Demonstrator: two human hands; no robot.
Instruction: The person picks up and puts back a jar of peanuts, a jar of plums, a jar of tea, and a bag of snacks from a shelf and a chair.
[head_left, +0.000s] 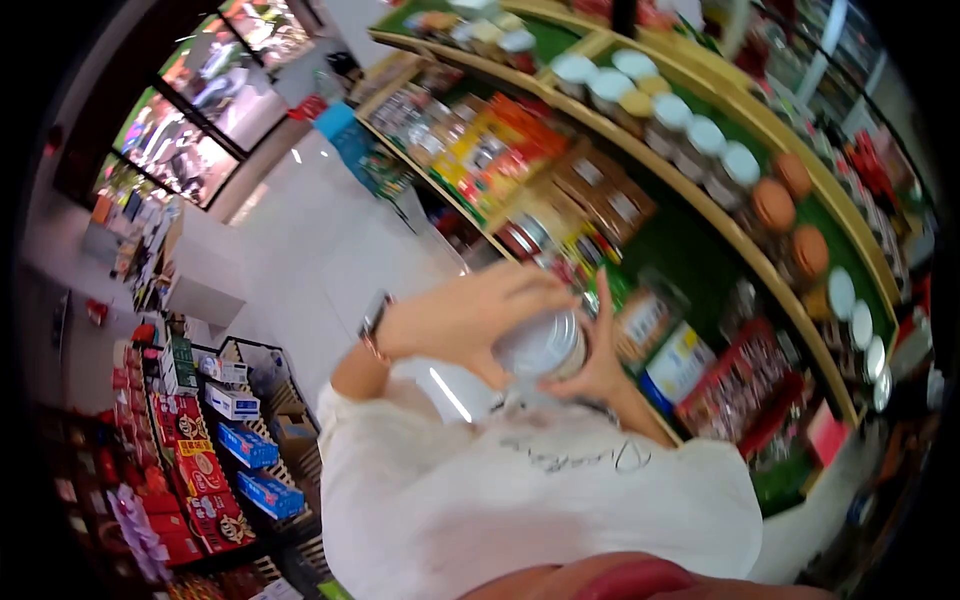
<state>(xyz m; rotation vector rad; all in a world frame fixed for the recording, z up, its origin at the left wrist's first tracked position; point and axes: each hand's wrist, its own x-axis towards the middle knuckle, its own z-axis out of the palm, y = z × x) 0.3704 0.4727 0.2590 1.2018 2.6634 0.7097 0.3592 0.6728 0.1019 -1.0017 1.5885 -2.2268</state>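
Observation:
A round container (pixel 545 345) with a pale, whitish top is held between both hands in front of the white shirt. My left hand (pixel 475 310), with a dark watch at its wrist, is curved over one side, its fingers reaching across the far edge. Against the other side rests my right hand (pixel 600 355), its thumb and fingers around the rim. What the container holds cannot be made out.
Beyond the hands stands a curved wooden shelf (pixel 690 200) lined with green, bearing lidded jars (pixel 740 162) and packaged goods. Red boxes (pixel 200 470) and blue boxes (pixel 270 492) are stacked at the lower left. Tiled floor (pixel 320 220) runs between the displays.

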